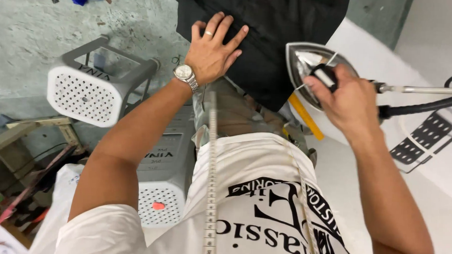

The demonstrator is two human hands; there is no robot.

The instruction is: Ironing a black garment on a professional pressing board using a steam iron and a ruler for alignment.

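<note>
Pressing flat with fingers spread, the left hand (pixel 213 50) lies on the black fabric (pixel 269 38), pinching nothing; a metal wristwatch (pixel 185 75) sits on its wrist and a ring on one finger. Just right of that palm, the right hand (pixel 348 98) is curled around the dark handle of a steam iron (pixel 308 65), whose shiny soleplate is tipped up beside the cloth's edge, apparently lifted off it. Behind the gripping hand, a hose and rod (pixel 422 96) trail across the white ironing surface (pixel 424 199). Below the left forearm stand grey perforated stools (pixel 87 89). A measuring tape (pixel 211 191) hangs down the white apron.
</note>
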